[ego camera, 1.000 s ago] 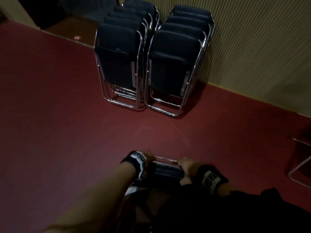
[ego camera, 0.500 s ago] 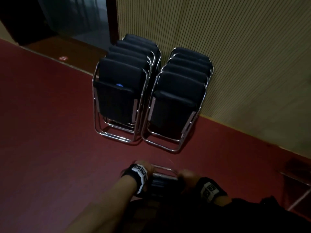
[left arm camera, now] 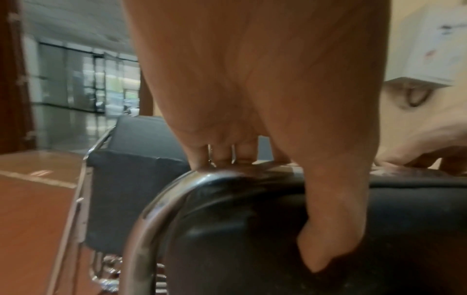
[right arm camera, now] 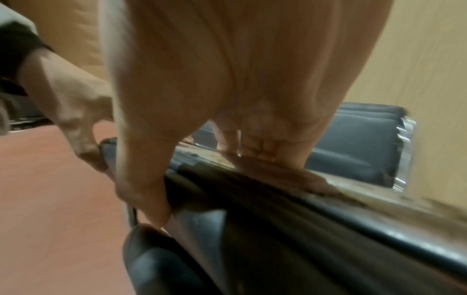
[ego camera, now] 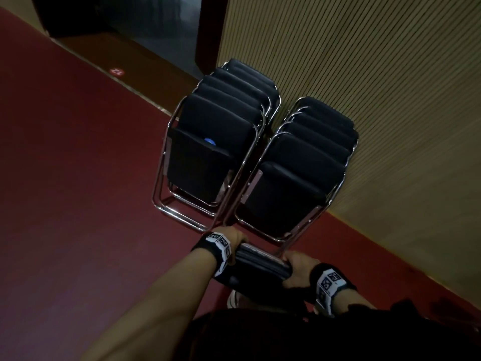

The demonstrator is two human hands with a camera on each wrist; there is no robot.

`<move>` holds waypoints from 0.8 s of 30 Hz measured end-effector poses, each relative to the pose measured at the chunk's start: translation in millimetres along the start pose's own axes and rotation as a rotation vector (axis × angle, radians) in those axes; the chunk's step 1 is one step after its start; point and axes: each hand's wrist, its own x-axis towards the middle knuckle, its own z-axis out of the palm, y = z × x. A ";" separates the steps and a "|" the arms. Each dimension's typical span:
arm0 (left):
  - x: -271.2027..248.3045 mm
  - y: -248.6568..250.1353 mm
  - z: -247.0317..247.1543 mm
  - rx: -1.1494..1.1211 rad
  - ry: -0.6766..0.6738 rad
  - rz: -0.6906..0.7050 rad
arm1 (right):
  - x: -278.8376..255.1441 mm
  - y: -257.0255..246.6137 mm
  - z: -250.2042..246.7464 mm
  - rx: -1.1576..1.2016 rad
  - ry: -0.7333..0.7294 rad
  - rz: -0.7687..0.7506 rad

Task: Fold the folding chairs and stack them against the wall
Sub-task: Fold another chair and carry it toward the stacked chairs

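Observation:
I carry a folded black chair [ego camera: 261,261] with a chrome frame, upright in front of my body. My left hand [ego camera: 233,239] grips the left corner of its top edge [left arm camera: 227,189], fingers over the back and thumb down the front. My right hand [ego camera: 295,269] grips the right end of the same edge [right arm camera: 252,179]. Just ahead, two rows of folded chairs lean on the ribbed wall: the left stack [ego camera: 216,142] and the right stack [ego camera: 299,173]. The carried chair's lower part is hidden by my body.
Red carpet [ego camera: 78,178] spreads to the left and toward me. The tan ribbed wall [ego camera: 377,74] runs along the right. A dark doorway [ego camera: 156,27] with a wooden threshold lies beyond the left stack. My shoe [ego camera: 233,299] shows under the chair.
Both stacks have come much nearer and lower in the head view as I walked toward them. My hands keep the same hold on the chair's top edge.

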 end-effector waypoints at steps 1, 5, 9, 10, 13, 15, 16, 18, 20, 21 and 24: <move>8.4 -4.6 -3.8 0.000 -0.022 -0.003 | 6.3 0.2 -3.9 0.002 0.020 -0.008; 27.7 -30.7 -23.1 0.044 -0.072 -0.051 | 39.8 -9.8 -25.6 0.006 0.023 -0.042; 44.1 -28.8 -38.3 0.109 -0.126 -0.066 | 71.2 0.2 -30.6 0.044 -0.031 -0.086; 55.6 -27.7 -44.7 0.112 -0.123 -0.060 | 78.2 9.3 -34.6 0.066 -0.029 -0.075; 97.4 -24.0 -69.0 0.133 -0.097 -0.054 | 98.4 37.1 -59.0 0.118 -0.020 -0.061; 127.7 -24.9 -79.8 0.151 -0.069 -0.061 | 115.4 52.2 -78.8 0.132 -0.007 -0.072; 140.4 -24.1 -84.2 0.160 -0.047 -0.068 | 125.5 59.4 -88.4 0.121 -0.002 -0.082; 169.0 -23.5 -95.9 0.182 0.017 -0.119 | 152.2 77.3 -111.3 0.114 0.026 -0.093; 191.6 -27.0 -107.3 0.189 0.068 -0.188 | 177.2 92.3 -136.8 0.135 0.046 -0.094; 205.1 -29.7 -118.0 0.190 0.111 -0.222 | 194.1 102.5 -154.3 0.138 0.059 -0.104; 224.1 -35.2 -140.2 0.166 0.203 -0.260 | 227.7 122.7 -191.4 0.204 0.062 -0.135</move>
